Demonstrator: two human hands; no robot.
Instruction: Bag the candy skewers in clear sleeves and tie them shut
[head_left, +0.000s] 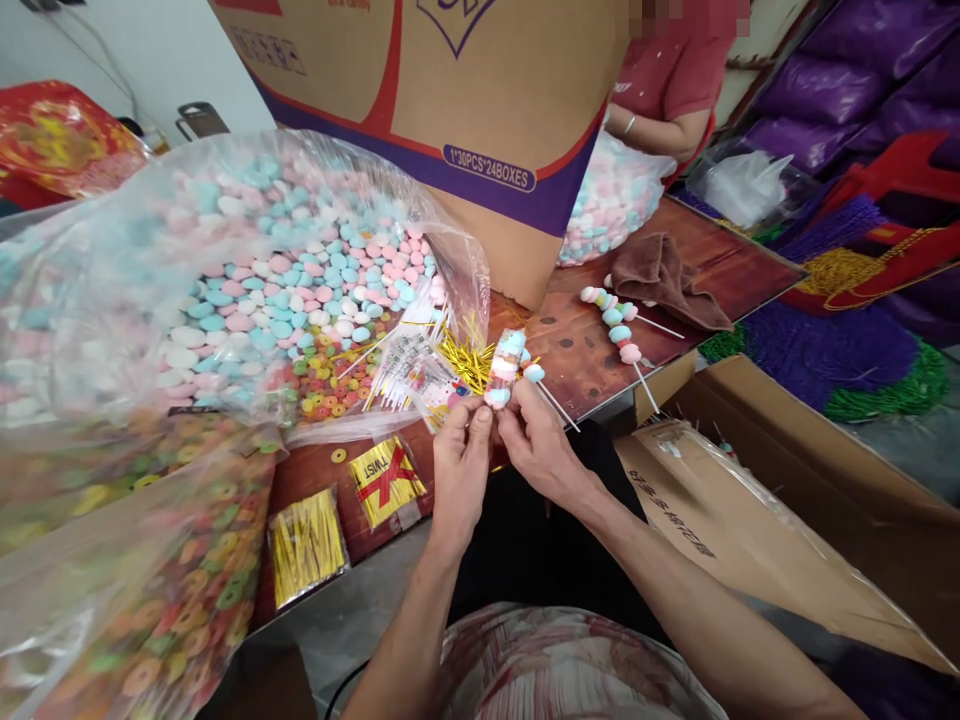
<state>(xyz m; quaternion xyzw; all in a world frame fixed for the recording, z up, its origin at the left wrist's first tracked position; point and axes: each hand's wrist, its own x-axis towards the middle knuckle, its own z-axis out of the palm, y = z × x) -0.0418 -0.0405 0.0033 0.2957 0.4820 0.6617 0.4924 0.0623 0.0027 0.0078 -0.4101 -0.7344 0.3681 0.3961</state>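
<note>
— What do the hands hold?

— The left hand [459, 462] and right hand [537, 446] both pinch the foot of a wrapped candy skewer [504, 368], over the table's [577, 350] near edge. Fingers hide its lower end, and I cannot tell whether a tie is there.

— Which way does it point?

— Long axis nearly upright, top tipped slightly right and away. Bare skewers [616, 325] lie beyond, near a brown cloth [664, 280]; the candy bag [247, 280] at left runs out of frame.

Single head view, looking forward and down, close over table [585, 350] edge.
</note>
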